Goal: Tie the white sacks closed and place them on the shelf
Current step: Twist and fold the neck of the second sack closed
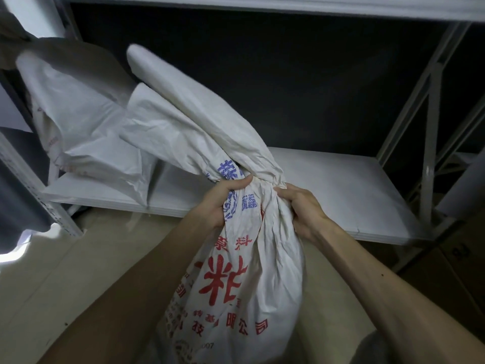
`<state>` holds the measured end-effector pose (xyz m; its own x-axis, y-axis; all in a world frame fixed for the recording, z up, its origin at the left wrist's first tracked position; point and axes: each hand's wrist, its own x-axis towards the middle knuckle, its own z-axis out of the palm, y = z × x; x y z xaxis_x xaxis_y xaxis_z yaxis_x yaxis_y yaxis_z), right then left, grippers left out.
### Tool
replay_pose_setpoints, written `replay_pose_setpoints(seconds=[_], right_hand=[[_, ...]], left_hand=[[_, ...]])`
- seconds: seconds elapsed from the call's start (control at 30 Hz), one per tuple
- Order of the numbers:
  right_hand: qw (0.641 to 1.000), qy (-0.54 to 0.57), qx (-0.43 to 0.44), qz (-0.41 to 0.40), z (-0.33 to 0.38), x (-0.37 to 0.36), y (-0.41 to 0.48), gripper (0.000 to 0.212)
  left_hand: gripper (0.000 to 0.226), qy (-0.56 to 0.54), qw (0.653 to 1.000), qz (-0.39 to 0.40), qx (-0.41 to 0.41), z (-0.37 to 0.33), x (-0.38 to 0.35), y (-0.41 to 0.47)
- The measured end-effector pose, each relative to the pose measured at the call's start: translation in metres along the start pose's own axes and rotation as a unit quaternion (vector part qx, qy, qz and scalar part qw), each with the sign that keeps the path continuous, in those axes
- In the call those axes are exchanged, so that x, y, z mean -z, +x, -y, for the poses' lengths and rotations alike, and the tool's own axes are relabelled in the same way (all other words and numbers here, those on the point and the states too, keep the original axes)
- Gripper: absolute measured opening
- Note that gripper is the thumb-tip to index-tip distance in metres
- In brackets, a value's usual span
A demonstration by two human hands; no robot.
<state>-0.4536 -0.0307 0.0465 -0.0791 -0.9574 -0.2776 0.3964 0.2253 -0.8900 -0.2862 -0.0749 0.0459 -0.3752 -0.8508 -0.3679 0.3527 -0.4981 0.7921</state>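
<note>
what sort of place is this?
Probably a storeroom or small warehouse: metal rack shelving, a printed white sack held at its neck, a second sack lying on it, cardboard boxes at the right.

Shelf point(341, 190): my landmark, across the back of my view.
Upper board point(262, 6): above the shelf.
Second sack point(86, 127): on the shelf, at its left end.
Sack point(244, 279): in front of the shelf, near its middle. I see its loose top reaching up and left over the shelf's front edge; its base is out of my view.
Left hand point(223, 203): just before the shelf's edge, gripping the sack's neck from the left.
Right hand point(301, 208): beside it, gripping the neck from the right.
Floor point(65, 271): below and before the shelf.
Boxes point(456, 256): under the shelf's right end.
</note>
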Motion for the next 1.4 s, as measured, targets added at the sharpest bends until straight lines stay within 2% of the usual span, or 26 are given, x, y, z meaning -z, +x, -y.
replay_pose_setpoints(seconds=[0.13,0.2,0.27,0.33,0.4,0.47,0.53,0.57,0.67,0.83,0.93,0.97,1.03,1.1,1.13,1.2,1.3,1.37,1.4], right_hand=[[0.999,0.010,-0.004,-0.037,-0.002,0.002,0.001,0.025],[0.996,-0.004,0.024,-0.080,-0.003,0.004,0.004,0.021],[0.985,-0.077,0.082,-0.131,-0.004,0.007,0.008,0.013],[0.936,-0.239,0.187,-0.178,-0.007,0.010,0.010,0.017],[0.850,-0.374,0.312,-0.199,-0.009,0.012,0.009,0.020],[0.757,-0.473,0.402,-0.207,-0.011,0.013,0.008,0.024],[0.672,-0.583,0.407,-0.208,-0.011,0.016,0.010,0.031],[0.646,-0.625,0.388,-0.204,-0.011,0.016,0.011,0.035],[0.613,-0.698,0.329,-0.171,-0.010,0.015,0.011,0.045],[0.573,-0.737,0.318,-0.161,-0.010,0.011,0.009,0.043],[0.532,-0.748,0.363,-0.160,-0.015,0.001,0.005,0.025],[0.510,-0.752,0.381,-0.170,-0.019,-0.001,0.005,0.024],[0.491,-0.751,0.407,-0.171,-0.023,-0.005,0.005,0.031],[0.506,-0.737,0.420,-0.158,-0.025,-0.004,0.005,0.032],[0.527,-0.727,0.416,-0.145,-0.026,-0.003,0.006,0.030],[0.595,-0.684,0.406,-0.115,-0.027,0.000,0.007,0.030],[0.746,-0.539,0.378,-0.101,-0.019,0.004,0.000,0.028],[0.863,-0.391,0.303,-0.103,-0.010,0.005,-0.004,0.017],[0.910,-0.315,0.251,-0.094,-0.005,0.005,-0.006,0.015]], left_hand=[[0.014,0.006,1.000,0.005,-0.025,0.003,0.001,0.003],[0.012,0.013,1.000,0.008,-0.021,0.007,-0.002,0.003],[0.016,0.030,0.999,0.000,-0.017,0.010,-0.005,0.003],[0.027,0.047,0.998,-0.030,-0.021,0.012,-0.006,0.006],[0.040,0.059,0.996,-0.057,-0.019,0.014,-0.005,0.009],[0.047,0.062,0.996,-0.058,-0.002,0.015,-0.007,0.008],[0.047,0.060,0.997,-0.044,0.010,0.016,-0.009,0.007],[0.044,0.057,0.998,-0.035,0.014,0.017,-0.010,0.006],[0.038,0.037,0.999,-0.006,0.019,0.017,-0.014,0.002],[0.026,0.015,0.999,0.039,0.002,0.011,-0.017,0.001],[0.047,0.036,0.998,0.008,-0.049,0.014,-0.020,0.005],[0.050,0.043,0.997,-0.017,-0.067,0.017,-0.021,0.007],[0.052,0.038,0.993,-0.065,-0.095,0.021,-0.022,0.014],[0.055,0.018,0.990,-0.086,-0.114,0.023,-0.024,0.017],[0.058,0.011,0.989,-0.090,-0.117,0.024,-0.025,0.019],[0.060,-0.012,0.986,-0.115,-0.119,0.026,-0.025,0.021],[0.068,-0.038,0.979,-0.157,-0.121,0.026,-0.024,0.022],[0.068,-0.036,0.979,-0.163,-0.121,0.026,-0.025,0.023],[0.063,-0.033,0.978,-0.166,-0.122,0.026,-0.025,0.022]])
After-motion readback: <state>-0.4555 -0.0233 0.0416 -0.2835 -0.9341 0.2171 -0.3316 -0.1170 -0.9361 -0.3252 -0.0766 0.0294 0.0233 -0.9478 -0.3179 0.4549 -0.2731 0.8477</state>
